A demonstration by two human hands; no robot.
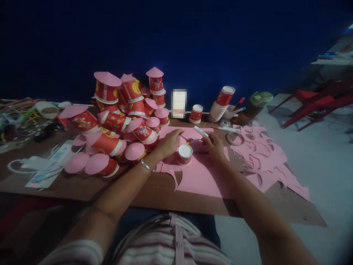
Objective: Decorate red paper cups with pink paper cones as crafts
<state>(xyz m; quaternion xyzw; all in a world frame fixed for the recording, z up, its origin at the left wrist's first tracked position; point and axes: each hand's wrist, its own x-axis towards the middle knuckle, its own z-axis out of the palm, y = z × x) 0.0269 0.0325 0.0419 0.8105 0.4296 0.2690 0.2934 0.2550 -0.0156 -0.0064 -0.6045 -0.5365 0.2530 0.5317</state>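
A red paper cup (184,154) with its white end up stands on pink paper (202,176) in the middle of the table. Just behind and left of the cup is my left hand (173,141), its fingers curled over something pink that is mostly hidden. My right hand (215,146), right of the cup, grips a white tube (200,131) that points up and to the left. A thin yellow-tipped item (192,141) lies between the hands.
Red cups with pink cone tops (107,141) are piled at the left, beside a white power strip (51,165). Pink paper scraps (264,154) and a tape roll (235,138) lie right. Behind stand another red cup (196,114), stacked cups (224,97) and a jar (252,106).
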